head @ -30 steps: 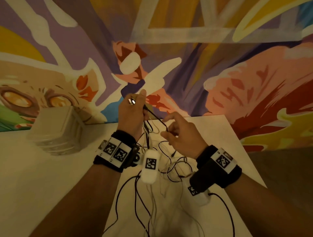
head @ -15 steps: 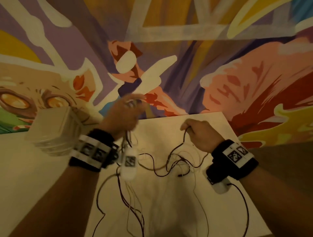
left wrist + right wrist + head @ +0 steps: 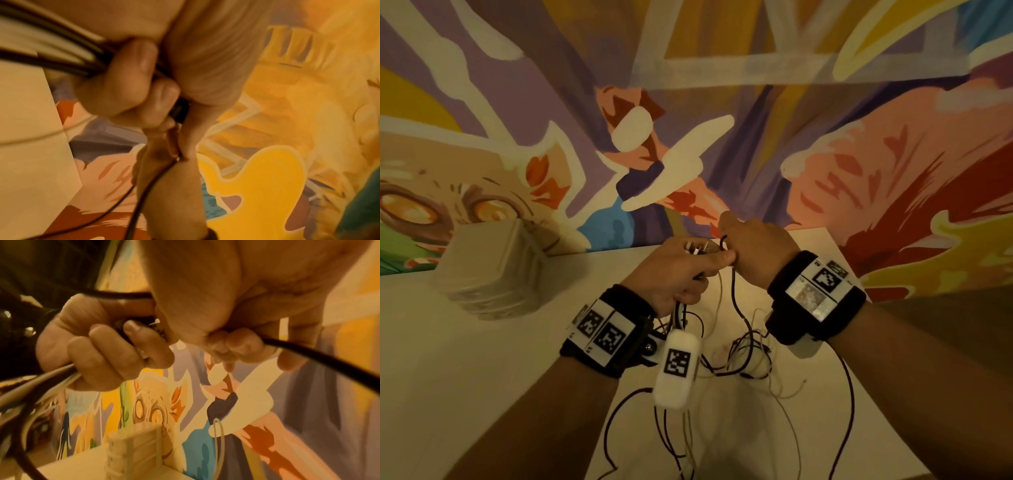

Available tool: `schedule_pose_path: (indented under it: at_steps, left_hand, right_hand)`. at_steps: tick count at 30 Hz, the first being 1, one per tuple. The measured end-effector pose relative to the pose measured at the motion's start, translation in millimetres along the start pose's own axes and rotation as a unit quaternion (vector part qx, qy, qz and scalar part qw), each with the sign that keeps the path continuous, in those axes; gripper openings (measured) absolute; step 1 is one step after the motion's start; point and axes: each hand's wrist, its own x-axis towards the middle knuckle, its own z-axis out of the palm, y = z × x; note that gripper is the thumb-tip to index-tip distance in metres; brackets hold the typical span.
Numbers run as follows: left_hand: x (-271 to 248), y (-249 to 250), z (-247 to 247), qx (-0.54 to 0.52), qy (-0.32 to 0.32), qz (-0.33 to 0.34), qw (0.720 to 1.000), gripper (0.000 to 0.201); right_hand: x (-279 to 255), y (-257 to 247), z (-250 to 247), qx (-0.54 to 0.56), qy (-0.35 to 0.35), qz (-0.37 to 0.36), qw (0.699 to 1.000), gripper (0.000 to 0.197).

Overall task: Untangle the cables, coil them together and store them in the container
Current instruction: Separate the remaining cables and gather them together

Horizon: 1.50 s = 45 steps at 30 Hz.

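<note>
My left grip (image 3: 676, 270) clenches the gathered cables (image 3: 47, 53) to anchor the coil, my right grip (image 3: 753, 253), touching it, pinches one black cable (image 3: 739, 308) trailing below to the tangle (image 3: 746, 356) on the bench (image 3: 448, 377), the container (image 3: 489, 267) well left.

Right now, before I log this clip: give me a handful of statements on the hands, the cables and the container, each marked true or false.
1. The left hand grips a bundle of cables. True.
2. The right hand is open and idle. False: it pinches a black cable right beside the left hand.
3. The container holds the coiled cables. False: it sits on the table to the left, with the cables outside it.
4. Loose cable loops lie tangled on the table below the hands. True.
5. Both hands rest flat on the table. False: both are raised above it.
</note>
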Motion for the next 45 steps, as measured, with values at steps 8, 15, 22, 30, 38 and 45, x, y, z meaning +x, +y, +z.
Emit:
schedule_pose_path:
  at_steps: [8, 15, 22, 30, 38, 45]
  left_hand:
    - [-8.1, 36.3, -62.5, -0.266, 0.216, 0.194, 0.919, 0.028]
    - [-7.1, 18.3, -93.6, 0.174, 0.338, 0.046, 0.924, 0.029]
    - [9.1, -5.2, -39.8, -0.066, 0.033, -0.018, 0.997, 0.025]
    - [16.9, 6.7, -30.2, -0.157, 0.101, 0.100, 0.977, 0.015]
    - [6.0, 19.0, -96.5, -0.199, 0.202, 0.097, 0.954, 0.029]
    - [18.1, -4.9, -21.5, -0.011, 0.092, -0.036, 0.995, 0.020]
  right_hand:
    - [-17.0, 43.3, 67.9, 0.278, -0.121, 0.056, 0.951, 0.007]
    - [-16.0, 48.1, 66.5, 0.327, -0.116, 0.113, 0.931, 0.025]
    - [1.8, 3.7, 10.5, 0.226, -0.068, -0.082, 0.968, 0.019]
    - [1.5, 5.3, 23.7, 0.262, -0.058, -0.068, 0.961, 0.019]
    - [-33.1, 54.8, 44.0, 0.243, -0.135, 0.035, 0.960, 0.026]
    - [-13.4, 22.2, 19.3, 0.092, -0.069, -0.057, 0.992, 0.022]
